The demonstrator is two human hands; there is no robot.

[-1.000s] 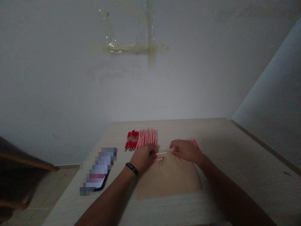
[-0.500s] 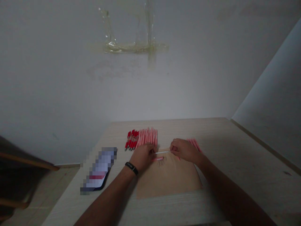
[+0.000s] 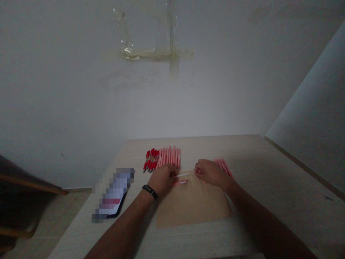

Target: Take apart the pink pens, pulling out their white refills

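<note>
My left hand (image 3: 163, 178), wearing a black wristband, pinches a thin white stick that looks like a pen refill (image 3: 183, 175). The refill's free end points right, towards my right hand (image 3: 208, 172). The fingertips of that hand are pinched together just past the refill's end, with a small gap; whatever they hold is too small to make out. Under both hands lies a brown paper sheet (image 3: 194, 207) with dark scribbles. A short pink pen part (image 3: 183, 182) rests on it, partly behind my left fingers. Another pink bit shows below my right hand.
Several pink pen barrels (image 3: 169, 156) stand in a row behind my left hand. Red pen parts (image 3: 150, 165) lie in two rows left of them. More pink barrels (image 3: 223, 166) are beyond my right hand. A phone (image 3: 115, 194), blurred out, lies left on the table (image 3: 151, 241).
My right fingertips have come off the refill's right end, leaving a small gap. The refill has tilted and shifted slightly left with my left hand.
</note>
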